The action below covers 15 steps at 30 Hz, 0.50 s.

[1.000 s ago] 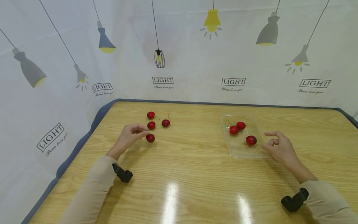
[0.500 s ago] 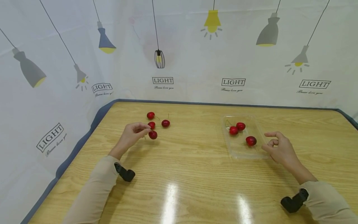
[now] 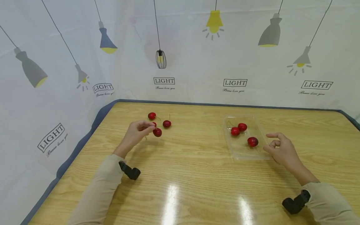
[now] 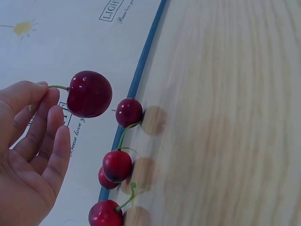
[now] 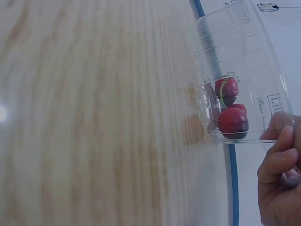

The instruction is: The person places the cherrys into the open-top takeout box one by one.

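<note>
My left hand pinches a dark red cherry by its green stem between thumb and forefinger, and the fruit hangs above the table. Several other cherries lie close by on the wood, one of them partly behind the left fingertips in the head view. On the right stands a shallow clear plastic container with three cherries inside. My right hand grips the near right part of its rim; in the right wrist view the thumb and fingers pinch the clear wall.
The wooden table has a dark blue edge along the back and left. Behind it hangs a white cloth printed with lamps. Black wrist cameras sit at both cuffs.
My left hand has lifted the cherry off the table and moved it slightly to the right and away from me. The right hand and the container have stayed in place.
</note>
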{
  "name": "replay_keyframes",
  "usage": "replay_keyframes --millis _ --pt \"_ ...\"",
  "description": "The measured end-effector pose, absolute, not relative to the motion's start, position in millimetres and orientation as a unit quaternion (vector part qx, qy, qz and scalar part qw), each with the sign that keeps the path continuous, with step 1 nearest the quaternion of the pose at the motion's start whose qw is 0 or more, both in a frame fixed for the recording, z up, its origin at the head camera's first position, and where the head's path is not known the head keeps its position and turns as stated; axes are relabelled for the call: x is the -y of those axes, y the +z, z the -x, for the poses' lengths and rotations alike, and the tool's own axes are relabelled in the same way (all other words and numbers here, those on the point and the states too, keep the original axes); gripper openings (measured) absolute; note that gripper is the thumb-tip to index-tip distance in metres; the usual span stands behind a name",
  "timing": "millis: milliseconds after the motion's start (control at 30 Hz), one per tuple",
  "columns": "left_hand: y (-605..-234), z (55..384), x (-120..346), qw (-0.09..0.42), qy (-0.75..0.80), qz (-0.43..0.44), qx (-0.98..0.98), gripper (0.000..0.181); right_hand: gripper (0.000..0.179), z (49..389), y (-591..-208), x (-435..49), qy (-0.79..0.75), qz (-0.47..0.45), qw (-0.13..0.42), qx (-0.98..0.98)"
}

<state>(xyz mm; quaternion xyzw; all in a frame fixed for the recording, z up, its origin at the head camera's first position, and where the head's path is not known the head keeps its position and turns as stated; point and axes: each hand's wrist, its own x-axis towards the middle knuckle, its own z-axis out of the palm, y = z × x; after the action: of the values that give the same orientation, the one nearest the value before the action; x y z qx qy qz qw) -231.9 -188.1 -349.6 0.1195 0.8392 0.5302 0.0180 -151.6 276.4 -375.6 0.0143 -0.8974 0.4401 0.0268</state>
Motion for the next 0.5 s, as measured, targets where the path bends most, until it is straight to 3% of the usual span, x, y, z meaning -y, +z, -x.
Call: replay_keyframes --millis 500 --pt "-346.5 249.2 178.6 -0.021 0.578 -0.112 -0.808 0.035 0.042 152.1 -375.5 -276.3 0.435 -0.015 0.031 0.900"
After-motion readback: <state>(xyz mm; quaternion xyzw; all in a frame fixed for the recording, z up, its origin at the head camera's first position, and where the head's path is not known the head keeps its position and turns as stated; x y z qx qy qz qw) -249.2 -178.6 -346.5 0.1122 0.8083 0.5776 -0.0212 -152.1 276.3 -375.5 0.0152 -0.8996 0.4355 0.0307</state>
